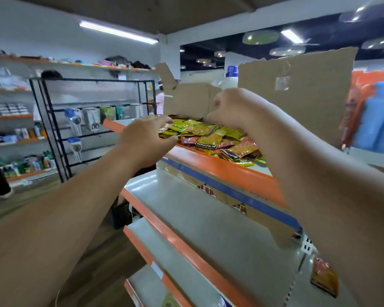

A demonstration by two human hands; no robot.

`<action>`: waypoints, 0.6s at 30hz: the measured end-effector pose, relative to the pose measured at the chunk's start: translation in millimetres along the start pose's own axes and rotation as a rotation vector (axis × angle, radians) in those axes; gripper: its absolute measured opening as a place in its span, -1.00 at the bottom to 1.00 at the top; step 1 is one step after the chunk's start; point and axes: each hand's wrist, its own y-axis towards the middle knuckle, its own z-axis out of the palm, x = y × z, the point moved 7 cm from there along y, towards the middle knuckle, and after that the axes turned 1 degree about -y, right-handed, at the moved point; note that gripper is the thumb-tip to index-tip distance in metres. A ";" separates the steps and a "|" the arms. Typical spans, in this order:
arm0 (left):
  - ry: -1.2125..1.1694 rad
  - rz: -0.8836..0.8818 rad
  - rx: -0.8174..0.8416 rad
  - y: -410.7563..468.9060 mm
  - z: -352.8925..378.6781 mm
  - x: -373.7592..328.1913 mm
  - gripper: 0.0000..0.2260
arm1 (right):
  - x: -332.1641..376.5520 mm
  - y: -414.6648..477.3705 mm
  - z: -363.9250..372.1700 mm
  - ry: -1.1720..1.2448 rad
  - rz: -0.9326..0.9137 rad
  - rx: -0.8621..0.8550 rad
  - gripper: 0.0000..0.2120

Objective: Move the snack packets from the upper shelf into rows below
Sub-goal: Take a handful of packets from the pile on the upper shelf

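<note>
Reaching with both hands for snack packets on a shop shelf

Seen from a head-worn camera, two bare forearms stretch up toward the upper shelf (222, 168), a white board with an orange front edge. On it lies a loose heap of snack packets (211, 135), yellow-green, red and orange, overlapping one another, some turned upside down.

The left hand (145, 138) is at the heap's left end. Its fingers are spread apart and fairly straight above the packets, and the thumb sits lower, near the shelf edge. It grips nothing.

The right hand (230, 108) hangs over the back of the heap with its fingers curled downward. Whether they hold a packet cannot be told.

Behind the heap stands a torn cardboard box (297, 96) with its flaps raised. Under the upper shelf, a flattened cardboard sheet (242, 196) with a blue stripe leans along the back of the lower shelf (186, 209), which is also white with an orange edge. Further down, at the right, a single red-brown packet (324, 276) lies on another shelf.

To the left, across the aisle, a black wire rack (93, 80) carries hanging goods.
</note>
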 end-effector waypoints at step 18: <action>0.034 -0.129 0.265 157.1 93.0 113.4 -0.65 | 23.6 157.7 91.9 -0.186 0.059 0.320 -0.59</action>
